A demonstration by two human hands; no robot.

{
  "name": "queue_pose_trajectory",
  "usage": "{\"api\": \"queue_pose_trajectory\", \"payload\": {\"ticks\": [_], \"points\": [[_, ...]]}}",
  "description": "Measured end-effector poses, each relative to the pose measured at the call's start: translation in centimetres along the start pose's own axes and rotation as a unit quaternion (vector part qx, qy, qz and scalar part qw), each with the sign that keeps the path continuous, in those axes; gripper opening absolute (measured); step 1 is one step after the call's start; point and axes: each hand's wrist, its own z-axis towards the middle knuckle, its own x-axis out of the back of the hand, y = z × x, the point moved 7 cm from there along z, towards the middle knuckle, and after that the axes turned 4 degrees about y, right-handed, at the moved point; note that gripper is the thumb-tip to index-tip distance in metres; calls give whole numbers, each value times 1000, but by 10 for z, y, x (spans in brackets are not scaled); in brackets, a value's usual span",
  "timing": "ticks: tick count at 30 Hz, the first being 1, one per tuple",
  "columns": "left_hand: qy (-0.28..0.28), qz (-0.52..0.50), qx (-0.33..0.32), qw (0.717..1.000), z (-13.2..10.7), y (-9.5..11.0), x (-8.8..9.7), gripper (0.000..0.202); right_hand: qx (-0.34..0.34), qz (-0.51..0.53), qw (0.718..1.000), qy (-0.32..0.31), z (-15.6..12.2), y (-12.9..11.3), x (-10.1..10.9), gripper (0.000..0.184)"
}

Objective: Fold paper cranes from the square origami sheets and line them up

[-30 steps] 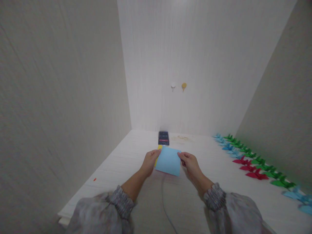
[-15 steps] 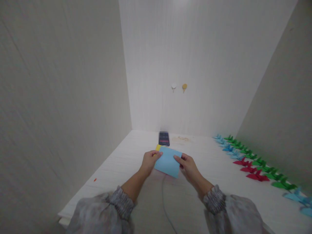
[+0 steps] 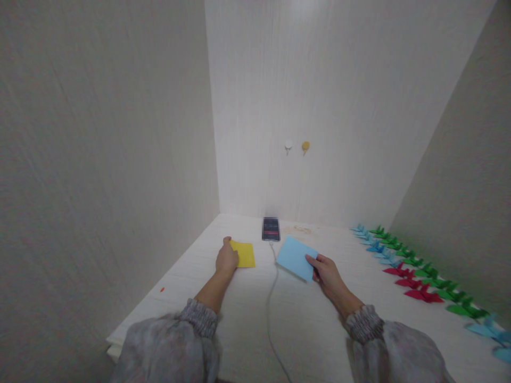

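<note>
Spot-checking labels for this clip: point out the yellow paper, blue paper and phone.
Yellow paper [image 3: 246, 255], head view: middle of its uncovered face.
Blue paper [image 3: 294, 259], head view: middle of its upward face.
Phone [image 3: 271, 228], head view: middle of its screen.

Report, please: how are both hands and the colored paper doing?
Left hand on yellow paper's edge. Right hand pinching blue paper. Cable running between the hands, phone at its far end.

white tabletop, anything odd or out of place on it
A small orange scrap lies alone at the left, apart from the rows of paper figures. A tan mark beside the phone looks like a stain or wear.
</note>
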Motion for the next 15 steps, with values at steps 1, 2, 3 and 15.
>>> {"api": "queue_pose_trajectory", "payload": {"ticks": [1,2,3,15], "points": [[7,54,-23,998,1,1,2,52,0,-4,1000,-1,0,0,2,25],[17,104,-51,993,0,3,3,51,1,-8,1000,-2,-1,-1,3,24],[28,139,-76,987,0,6,5,50,2,-12,1000,-3,-2,-1,3,24],[-279,-340,-68,895,-77,95,-74,37,36,-3,999,-21,-14,-14,-7,30]]}}
